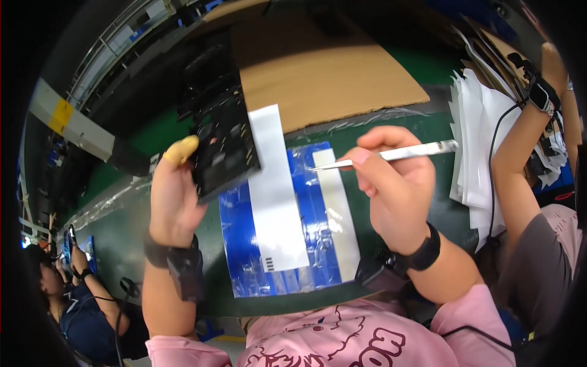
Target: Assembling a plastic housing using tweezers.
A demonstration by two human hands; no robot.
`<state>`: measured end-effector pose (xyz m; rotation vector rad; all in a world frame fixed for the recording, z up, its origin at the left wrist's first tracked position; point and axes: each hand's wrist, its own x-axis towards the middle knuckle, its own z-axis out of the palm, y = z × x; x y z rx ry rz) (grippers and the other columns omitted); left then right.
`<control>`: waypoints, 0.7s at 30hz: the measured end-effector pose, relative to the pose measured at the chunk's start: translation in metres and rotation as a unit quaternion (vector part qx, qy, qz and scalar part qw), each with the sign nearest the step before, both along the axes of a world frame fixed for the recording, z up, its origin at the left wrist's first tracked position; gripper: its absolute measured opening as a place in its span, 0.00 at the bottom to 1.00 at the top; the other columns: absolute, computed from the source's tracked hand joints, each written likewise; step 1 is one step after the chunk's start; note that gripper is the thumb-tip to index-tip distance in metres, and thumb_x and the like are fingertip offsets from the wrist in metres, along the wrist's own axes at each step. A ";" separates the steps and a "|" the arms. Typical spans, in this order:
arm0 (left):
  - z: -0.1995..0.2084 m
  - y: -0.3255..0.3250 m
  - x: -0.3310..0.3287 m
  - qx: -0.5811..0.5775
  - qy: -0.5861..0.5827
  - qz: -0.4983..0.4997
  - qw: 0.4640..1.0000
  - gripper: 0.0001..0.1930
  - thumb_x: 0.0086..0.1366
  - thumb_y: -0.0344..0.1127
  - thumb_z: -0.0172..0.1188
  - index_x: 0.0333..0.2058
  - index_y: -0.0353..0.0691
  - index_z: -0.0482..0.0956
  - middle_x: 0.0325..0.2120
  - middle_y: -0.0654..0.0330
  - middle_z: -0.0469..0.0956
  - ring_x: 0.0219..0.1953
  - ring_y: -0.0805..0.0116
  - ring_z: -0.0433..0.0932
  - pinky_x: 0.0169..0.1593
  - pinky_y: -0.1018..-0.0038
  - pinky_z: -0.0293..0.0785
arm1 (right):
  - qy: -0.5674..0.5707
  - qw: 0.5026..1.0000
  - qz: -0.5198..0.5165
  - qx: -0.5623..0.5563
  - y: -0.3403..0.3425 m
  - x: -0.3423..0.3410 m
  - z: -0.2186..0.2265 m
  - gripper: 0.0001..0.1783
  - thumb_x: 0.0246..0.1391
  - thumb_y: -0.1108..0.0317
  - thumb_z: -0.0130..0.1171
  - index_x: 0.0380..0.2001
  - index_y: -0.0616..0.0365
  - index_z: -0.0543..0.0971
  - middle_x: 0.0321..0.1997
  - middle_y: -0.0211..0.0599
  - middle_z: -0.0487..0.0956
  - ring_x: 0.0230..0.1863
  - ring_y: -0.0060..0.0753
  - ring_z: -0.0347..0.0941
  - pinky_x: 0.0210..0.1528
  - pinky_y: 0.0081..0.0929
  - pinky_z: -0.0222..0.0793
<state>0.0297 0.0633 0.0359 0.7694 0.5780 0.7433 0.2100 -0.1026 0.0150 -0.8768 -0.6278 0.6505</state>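
My left hand (pixel 177 196), its thumb in a yellow finger cot, grips a flat black panel (pixel 225 144) by its left edge. The panel is tilted above the table and carries small parts on its face, too blurred to name. Between the fingers of my right hand (pixel 397 183) is a pair of metal tweezers (pixel 391 153), the tips pointing left. Below both hands lies a blue sheet wrapped in clear tape (pixel 241 244). A white paper strip (pixel 278 208) rests across it, and a cream strip (pixel 340 214) runs along its right side.
A large cardboard sheet (pixel 324 73) covers the far part of the green table (pixel 214 293). Stacked white sheets (pixel 474 134) stand at the right, near a co-worker's arm (pixel 520 147). More black parts (pixel 208 67) lie behind the panel. Another person (pixel 92 306) sits at the far left.
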 end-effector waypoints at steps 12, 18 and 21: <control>-0.029 -0.020 -0.062 0.086 -0.051 0.136 0.986 0.13 0.59 0.31 0.45 0.42 0.35 0.69 0.31 0.60 0.74 0.33 0.72 0.74 0.39 0.73 0.73 | -0.030 0.974 0.078 -0.210 -0.018 -0.103 -0.034 0.08 0.45 0.80 0.55 0.31 0.63 0.71 0.26 0.28 0.73 0.24 0.09 0.66 0.24 0.09 0.60; -0.022 -0.029 -0.062 0.060 -0.057 0.148 0.985 0.14 0.64 0.41 0.46 0.39 0.37 0.72 0.30 0.61 0.75 0.28 0.74 0.75 0.32 0.78 0.75 | -0.052 0.971 0.041 -0.232 -0.019 -0.104 -0.040 0.10 0.45 0.81 0.55 0.33 0.64 0.71 0.25 0.29 0.75 0.22 0.10 0.66 0.22 0.09 0.59; -0.018 -0.034 -0.061 0.052 -0.059 0.160 0.984 0.13 0.64 0.40 0.46 0.39 0.37 0.72 0.30 0.62 0.75 0.29 0.75 0.75 0.33 0.78 0.74 | -0.035 0.972 0.051 -0.229 -0.018 -0.104 -0.037 0.09 0.45 0.82 0.55 0.33 0.64 0.71 0.24 0.29 0.75 0.22 0.10 0.66 0.22 0.09 0.59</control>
